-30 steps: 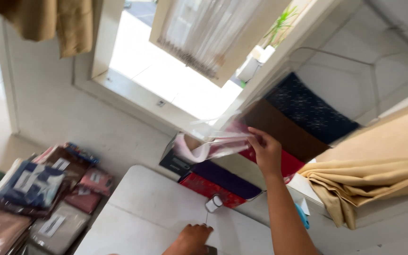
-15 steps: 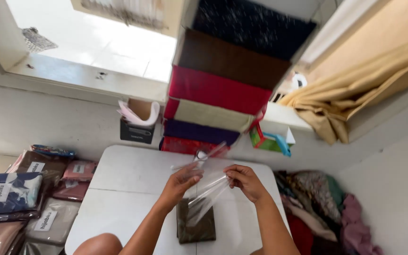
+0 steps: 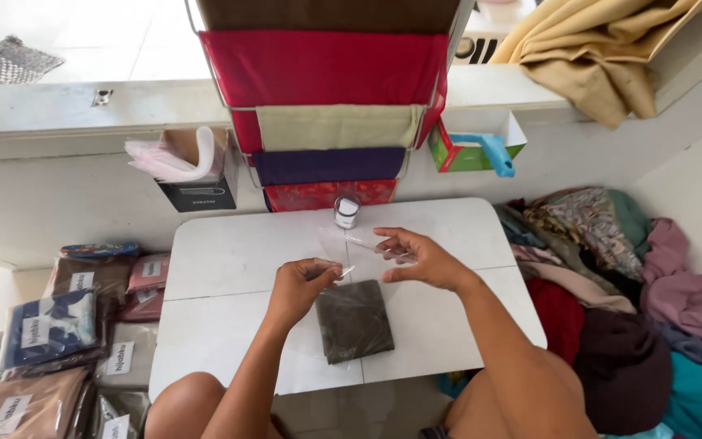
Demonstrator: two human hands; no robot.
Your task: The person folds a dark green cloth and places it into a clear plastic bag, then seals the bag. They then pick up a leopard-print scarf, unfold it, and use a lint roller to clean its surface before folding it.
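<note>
A folded dark grey-brown cloth [image 3: 354, 319] lies on the small white table [image 3: 229, 260], just below both hands. My left hand [image 3: 301, 286] pinches one edge of a clear plastic bag [image 3: 357, 247] above the cloth. My right hand [image 3: 413, 255] holds the other edge of the same bag, fingers spread slightly. The bag is thin and see-through, stretched between the two hands. A small roll of clear tape [image 3: 346, 212] stands at the table's far edge.
A wire rack of folded fabrics [image 3: 327, 89] hangs against the wall behind the table. A box of plastic bags [image 3: 184, 171] sits at the left, a green tissue box [image 3: 469, 150] at the right. Packaged cloths [image 3: 50, 333] lie left, loose cloths [image 3: 611, 268] right.
The view has tilted down to the table. My right hand came down from the box near the rack, and both hands now hold the clear bag lower, just above the cloth.
</note>
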